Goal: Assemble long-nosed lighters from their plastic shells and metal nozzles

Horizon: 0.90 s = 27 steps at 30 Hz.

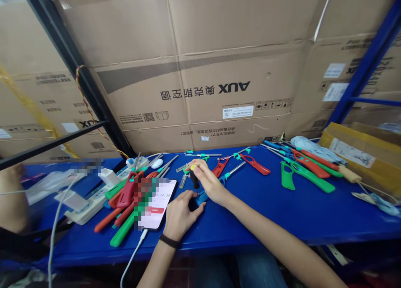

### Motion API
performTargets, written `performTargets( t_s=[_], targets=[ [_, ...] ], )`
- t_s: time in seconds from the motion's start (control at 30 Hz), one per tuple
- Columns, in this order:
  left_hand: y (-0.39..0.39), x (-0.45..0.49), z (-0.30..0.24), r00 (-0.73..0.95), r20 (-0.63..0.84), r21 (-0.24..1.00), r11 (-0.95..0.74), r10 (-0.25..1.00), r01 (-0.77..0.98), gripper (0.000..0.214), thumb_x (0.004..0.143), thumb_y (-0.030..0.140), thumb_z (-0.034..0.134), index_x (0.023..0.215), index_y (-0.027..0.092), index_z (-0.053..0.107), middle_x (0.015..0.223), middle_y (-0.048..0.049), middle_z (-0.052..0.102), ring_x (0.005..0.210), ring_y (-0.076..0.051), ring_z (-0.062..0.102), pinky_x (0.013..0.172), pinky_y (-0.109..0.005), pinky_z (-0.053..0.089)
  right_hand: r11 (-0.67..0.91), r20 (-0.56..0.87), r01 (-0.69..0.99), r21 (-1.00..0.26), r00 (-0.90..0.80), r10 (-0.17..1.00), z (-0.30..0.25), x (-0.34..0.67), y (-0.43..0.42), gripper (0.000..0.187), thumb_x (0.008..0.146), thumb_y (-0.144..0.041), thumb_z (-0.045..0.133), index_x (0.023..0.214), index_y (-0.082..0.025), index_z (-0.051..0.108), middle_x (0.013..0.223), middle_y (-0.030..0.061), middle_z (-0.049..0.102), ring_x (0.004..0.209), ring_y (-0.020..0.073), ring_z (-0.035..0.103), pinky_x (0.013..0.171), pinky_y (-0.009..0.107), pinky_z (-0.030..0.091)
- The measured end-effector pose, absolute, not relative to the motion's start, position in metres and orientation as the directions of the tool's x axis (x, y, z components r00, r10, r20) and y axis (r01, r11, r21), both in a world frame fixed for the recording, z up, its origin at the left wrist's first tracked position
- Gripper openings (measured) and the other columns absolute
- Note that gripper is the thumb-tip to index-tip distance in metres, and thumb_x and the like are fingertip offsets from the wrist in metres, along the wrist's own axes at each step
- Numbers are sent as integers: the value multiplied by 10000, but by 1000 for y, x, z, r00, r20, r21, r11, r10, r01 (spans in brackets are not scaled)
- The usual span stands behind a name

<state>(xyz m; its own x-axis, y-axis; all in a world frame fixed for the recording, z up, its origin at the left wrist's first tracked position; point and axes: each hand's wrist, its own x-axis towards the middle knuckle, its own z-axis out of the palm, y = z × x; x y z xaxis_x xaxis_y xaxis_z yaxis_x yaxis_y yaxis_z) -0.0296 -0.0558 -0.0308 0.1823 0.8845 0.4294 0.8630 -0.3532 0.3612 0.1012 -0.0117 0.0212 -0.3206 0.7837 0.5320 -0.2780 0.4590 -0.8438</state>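
Head view: just right of the phone (155, 204), the right hand (209, 182) clenches a small black-and-yellow part (194, 177) in a tight pinch above a blue lighter (200, 199), which the left hand (183, 216) grasps low against the table (282, 212) (likely to keep it steady).

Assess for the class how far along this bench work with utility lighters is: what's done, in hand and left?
Done, it seems: the red and green lighters at the right of the blue bench. In hand: the right hand grips a dark cylinder with a yellow tip above a blue lighter, the left hand beside it. Left: perhaps the heap of lighters by the phone; I can't tell which are finished.
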Motion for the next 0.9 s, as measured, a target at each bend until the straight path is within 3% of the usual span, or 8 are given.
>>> performTargets(
  t_s=[0.1, 0.2, 0.33, 0.43, 0.53, 0.63, 0.73, 0.9],
  targets=[
    [-55, -29, -30, 181, 429, 358, -351, 885, 865, 162, 791, 363, 615, 859, 217, 599, 863, -16, 702, 794, -218, 681, 636, -282, 496, 483, 584, -357, -799, -276, 763, 27, 103, -18, 277, 852, -473, 564, 872, -231, 430, 1285, 98, 478, 1016, 174, 608, 920, 374, 456],
    [-55, -29, -30, 179, 424, 364, -348, 888, 864, 166, 791, 363, 615, 859, 213, 597, 873, -16, 703, 795, -216, 681, 630, -277, 485, 455, 555, -357, -816, -262, 789, 31, 103, -24, 365, 787, -393, 663, 815, -244, 331, 1130, 100, 629, 931, 190, 668, 864, 385, 498],
    [-54, -29, -31, 162, 413, 377, -330, 896, 866, 196, 787, 389, 617, 869, 211, 602, 891, -16, 712, 802, -208, 681, 606, -254, 468, 562, 548, -36, -826, -283, 787, 40, 104, -23, 446, 670, -431, 737, 767, -244, 343, 754, 4, 658, 718, 180, 668, 668, 301, 523],
    [-54, -29, -32, 155, 404, 378, -318, 901, 869, 201, 776, 394, 627, 853, 209, 609, 862, -8, 716, 772, -203, 682, 597, -247, 457, 676, 612, 250, -693, -289, 736, 49, 101, -19, 495, 580, -482, 770, 856, -237, 440, 665, -59, 560, 567, 130, 566, 562, 240, 451],
    [-53, -29, -32, 153, 400, 372, -313, 904, 874, 203, 774, 398, 628, 844, 207, 618, 836, -6, 716, 742, -201, 681, 599, -248, 453, 757, 710, 366, -541, -285, 644, 51, 95, -18, 492, 615, -530, 735, 939, -228, 521, 677, -56, 522, 549, 112, 506, 561, 224, 405],
    [-53, -29, -32, 150, 398, 364, -306, 905, 880, 230, 772, 402, 629, 871, 194, 636, 823, -27, 716, 752, -215, 681, 606, -256, 453, 797, 764, 419, -436, -295, 573, 48, 89, -20, 391, 713, -567, 650, 661, -205, 511, 613, -32, 497, 576, 121, 493, 612, 238, 389],
    [-53, -29, -33, 153, 388, 360, -302, 909, 883, 239, 784, 408, 614, 866, 185, 645, 814, -40, 716, 747, -217, 681, 591, -252, 447, 789, 747, 328, -519, -275, 605, 45, 83, -22, 473, 835, -551, 519, 535, -202, 408, 599, -1, 489, 650, 143, 505, 682, 261, 400],
    [-55, -28, -29, 151, 365, 364, -291, 918, 885, 209, 775, 350, 631, 898, 182, 653, 844, -47, 720, 776, -223, 685, 587, -247, 446, 694, 640, 61, -718, -337, 691, 45, 73, -26, 394, 929, -482, 404, 695, -190, 528, 596, -30, 512, 541, 101, 482, 597, 226, 423]
  ],
)
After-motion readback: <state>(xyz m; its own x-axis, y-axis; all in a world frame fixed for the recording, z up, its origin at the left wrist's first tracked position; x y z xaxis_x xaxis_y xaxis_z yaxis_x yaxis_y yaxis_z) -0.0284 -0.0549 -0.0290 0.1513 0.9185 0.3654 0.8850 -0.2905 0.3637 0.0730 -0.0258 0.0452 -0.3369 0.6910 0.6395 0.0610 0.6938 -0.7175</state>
